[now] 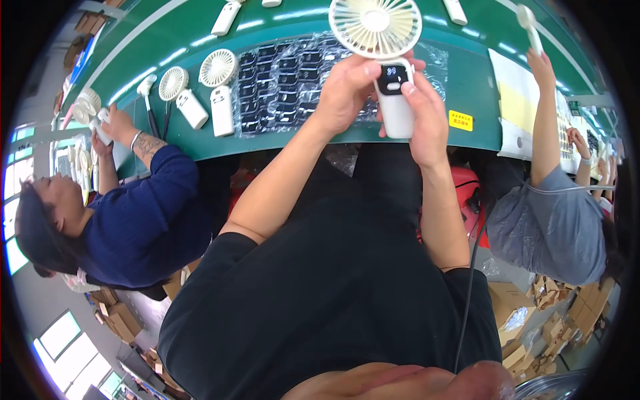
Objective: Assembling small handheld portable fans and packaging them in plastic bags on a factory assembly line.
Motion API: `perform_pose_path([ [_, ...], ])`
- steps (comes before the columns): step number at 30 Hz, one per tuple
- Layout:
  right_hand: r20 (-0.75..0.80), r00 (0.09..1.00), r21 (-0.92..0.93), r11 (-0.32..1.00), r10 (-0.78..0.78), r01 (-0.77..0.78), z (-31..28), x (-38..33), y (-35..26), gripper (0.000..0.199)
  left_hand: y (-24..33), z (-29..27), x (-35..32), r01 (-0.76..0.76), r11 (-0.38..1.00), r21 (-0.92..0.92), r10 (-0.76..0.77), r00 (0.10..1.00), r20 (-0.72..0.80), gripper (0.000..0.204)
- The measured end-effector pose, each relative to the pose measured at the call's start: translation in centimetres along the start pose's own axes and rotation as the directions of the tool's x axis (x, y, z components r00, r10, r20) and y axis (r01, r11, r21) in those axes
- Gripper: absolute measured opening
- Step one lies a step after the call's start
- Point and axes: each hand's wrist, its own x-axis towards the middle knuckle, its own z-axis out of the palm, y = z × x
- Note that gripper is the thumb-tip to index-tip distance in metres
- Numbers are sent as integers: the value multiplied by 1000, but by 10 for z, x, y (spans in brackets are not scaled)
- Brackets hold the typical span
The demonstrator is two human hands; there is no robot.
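Left hand (348, 93), head view: bare, closed around the upper left side of the fan body, thumb at the edge of the dark panel, other fingers wrapped behind. Right hand (430, 117): bare, gripping the same body from the right, thumb laid on the front face beside the button.

Handheld fan (383, 50), one: held by both hands at the near edge of the worktop (479, 87), right of centre. Cream-coloured, hard, smooth casing, apparently plastic. Round cage of narrow radial ribs about a plain disc hub, on the far side; straight, rounded-edged body pointing near. Glossy black panel (395, 75) with rounded corners, showing lit pale characters; a pale oval button set in its near part.

Worktop: green, smooth, reflecting strips of light.

Small black parts (287, 83), many: glossy, in rows under crinkled clear film, left of and beyond the hands.

Slatted fan (222, 110), cream, left of the film; second slatted fan (192, 109), further left, head angled to its body.

Yellow label (461, 121): flat, rectangular, dark print, right of the right hand.

White sheet (517, 127): flat, with a pale yellow area, farther right.

Co-worker's raised hand (541, 67), right: grasping a white fan (527, 19).
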Motion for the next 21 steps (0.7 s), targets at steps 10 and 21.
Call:
perform_pose_path([
  [10, -179, 961, -743, 669, -209, 8, -52, 23, -21, 27, -25, 16, 48, 180, 979, 94, -176, 983, -50, 54],
  [21, -461, 864, -727, -473, -201, -498, -322, 102, -44, 75, 64, 45, 18, 233, 764, -602, 244, 759, 604, 137],
])
